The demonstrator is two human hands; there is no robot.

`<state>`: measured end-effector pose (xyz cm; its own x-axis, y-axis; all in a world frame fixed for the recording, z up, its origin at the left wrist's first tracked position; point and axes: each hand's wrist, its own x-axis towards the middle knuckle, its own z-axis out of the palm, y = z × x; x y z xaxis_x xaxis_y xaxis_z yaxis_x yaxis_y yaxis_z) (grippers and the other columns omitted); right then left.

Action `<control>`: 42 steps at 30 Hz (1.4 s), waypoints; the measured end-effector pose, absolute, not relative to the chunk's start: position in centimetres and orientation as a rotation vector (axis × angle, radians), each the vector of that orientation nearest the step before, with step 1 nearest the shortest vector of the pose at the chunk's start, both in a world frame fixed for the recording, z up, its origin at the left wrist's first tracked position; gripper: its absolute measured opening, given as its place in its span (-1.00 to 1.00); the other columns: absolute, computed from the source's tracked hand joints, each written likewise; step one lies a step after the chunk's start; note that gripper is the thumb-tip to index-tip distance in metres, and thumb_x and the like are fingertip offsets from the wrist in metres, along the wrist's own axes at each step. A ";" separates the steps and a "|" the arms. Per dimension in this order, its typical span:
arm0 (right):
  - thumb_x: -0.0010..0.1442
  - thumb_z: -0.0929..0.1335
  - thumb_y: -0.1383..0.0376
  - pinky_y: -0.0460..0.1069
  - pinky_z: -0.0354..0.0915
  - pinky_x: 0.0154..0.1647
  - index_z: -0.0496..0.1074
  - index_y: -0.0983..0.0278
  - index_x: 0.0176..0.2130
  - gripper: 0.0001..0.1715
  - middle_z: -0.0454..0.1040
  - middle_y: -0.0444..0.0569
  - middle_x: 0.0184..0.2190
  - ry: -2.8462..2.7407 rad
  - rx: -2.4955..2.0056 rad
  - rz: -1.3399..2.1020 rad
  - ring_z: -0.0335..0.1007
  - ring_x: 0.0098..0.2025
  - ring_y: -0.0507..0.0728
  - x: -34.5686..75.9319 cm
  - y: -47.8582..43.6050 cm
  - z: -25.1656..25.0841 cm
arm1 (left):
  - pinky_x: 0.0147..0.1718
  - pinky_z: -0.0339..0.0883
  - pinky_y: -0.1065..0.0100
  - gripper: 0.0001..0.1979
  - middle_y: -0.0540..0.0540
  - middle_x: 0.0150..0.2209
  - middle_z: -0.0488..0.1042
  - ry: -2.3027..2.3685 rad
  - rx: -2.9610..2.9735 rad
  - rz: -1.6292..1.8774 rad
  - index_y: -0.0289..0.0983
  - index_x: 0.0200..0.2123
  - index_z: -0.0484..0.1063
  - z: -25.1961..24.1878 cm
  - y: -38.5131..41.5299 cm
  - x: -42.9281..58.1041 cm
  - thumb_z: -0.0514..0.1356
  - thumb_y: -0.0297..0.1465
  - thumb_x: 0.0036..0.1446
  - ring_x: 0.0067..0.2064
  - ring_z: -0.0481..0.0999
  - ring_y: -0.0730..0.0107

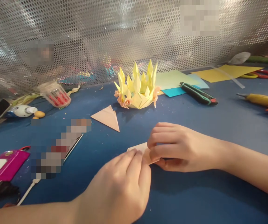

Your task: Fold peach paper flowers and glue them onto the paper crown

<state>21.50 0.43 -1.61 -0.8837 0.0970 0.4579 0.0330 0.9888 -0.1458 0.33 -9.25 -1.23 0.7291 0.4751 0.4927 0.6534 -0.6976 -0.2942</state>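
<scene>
A small sheet of pale pink paper lies folded on the blue table between my two hands, mostly covered by them. My left hand presses on its near left part with fingers bent together. At its right edge, my right hand grips the paper with curled fingers, the thumb underneath. Just beyond, a folded pink paper triangle rests flat. Behind that stands a yellow paper crown with upright points and pinkish paper flowers round its base.
A green utility knife lies on coloured paper sheets at back right, near a yellow-handled tool. On the left are a tipped plastic jar, a phone with a cable, and a magenta object. Perforated metal closes the back.
</scene>
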 end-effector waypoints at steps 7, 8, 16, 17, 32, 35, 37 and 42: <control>0.16 0.33 0.56 -0.03 0.23 -0.17 0.48 0.28 -0.24 -0.75 0.51 -0.09 -0.38 -2.727 -0.154 0.485 0.37 -0.31 0.04 21.2 0.3 -1.5 | 0.13 0.43 0.36 -0.56 -0.24 0.15 0.52 -1.020 -2.581 -0.299 -0.46 0.13 0.47 -4.1 -11.6 -1.5 -0.06 -0.60 0.30 0.17 0.53 0.18; 0.14 0.32 0.57 -0.03 0.24 -0.18 0.48 0.27 -0.23 -0.73 0.50 -0.08 -0.38 -2.733 -0.158 0.500 0.37 -0.31 0.05 21.2 0.3 -1.6 | 0.17 0.39 0.38 -0.58 -0.22 0.17 0.51 -1.049 -2.585 -0.322 -0.45 0.13 0.47 -4.3 -11.6 -1.5 -0.03 -0.58 0.31 0.19 0.51 0.20; 0.36 0.26 0.43 0.02 0.34 -0.14 0.47 0.33 -0.17 -0.81 0.54 0.05 -0.31 -2.772 -0.091 0.362 0.43 -0.21 0.12 22.2 0.1 -2.4 | 0.28 0.22 0.40 -0.69 -0.19 0.02 0.63 -1.047 -2.559 -0.523 -0.39 -0.01 0.57 -5.8 -11.3 -1.9 0.06 -0.46 0.37 0.12 0.58 0.28; 0.38 0.25 0.41 0.02 0.36 -0.12 0.47 0.33 -0.14 -0.80 0.56 0.05 -0.30 -2.771 -0.079 0.353 0.47 -0.18 0.12 22.4 0.1 -2.4 | 0.26 0.24 0.40 -0.69 -0.19 -0.01 0.64 -1.044 -2.562 -0.536 -0.39 0.00 0.56 -5.9 -11.3 -2.0 0.06 -0.47 0.37 0.11 0.58 0.29; 0.37 0.35 0.24 -0.01 0.38 -0.10 0.43 0.31 0.02 -0.73 0.58 0.02 -0.19 -2.700 -0.279 0.469 0.47 -0.15 0.10 23.1 0.1 -2.6 | 0.09 0.42 0.26 -0.43 -0.21 0.28 0.40 -1.123 -2.757 -0.324 -0.43 0.26 0.35 -3.6 -9.2 -1.6 -0.06 -0.16 0.42 0.14 0.50 0.10; 0.39 0.33 0.24 -0.02 0.37 -0.11 0.43 0.31 0.00 -0.75 0.57 0.01 -0.18 -2.690 -0.311 0.467 0.44 -0.16 0.08 22.8 0.2 -2.6 | -0.01 0.49 0.27 -0.49 -0.20 0.27 0.41 -1.168 -2.777 -0.445 -0.42 0.24 0.38 -3.4 -8.6 -1.4 -0.08 -0.24 0.44 0.03 0.55 0.15; 0.44 0.27 0.26 0.00 0.36 -0.15 0.47 0.29 -0.11 -0.79 0.57 -0.01 -0.21 -2.723 -0.272 0.322 0.44 -0.19 0.07 22.7 0.1 -2.5 | -0.04 0.52 0.24 -0.55 -0.21 0.23 0.46 -1.137 -2.770 -0.532 -0.38 0.23 0.39 -3.6 -8.4 -1.4 -0.06 -0.34 0.42 -0.01 0.56 0.15; 0.41 0.21 0.44 0.05 0.37 -0.22 0.47 0.23 -0.25 -0.69 0.59 -0.02 -0.32 -2.759 -0.105 0.030 0.49 -0.25 0.09 23.2 -1.0 -2.4 | 0.05 0.50 0.12 -0.56 -0.15 0.00 0.63 -0.986 -2.773 -0.493 -0.22 0.06 0.55 -3.9 -8.6 -2.0 0.00 -0.58 0.25 0.03 0.57 0.11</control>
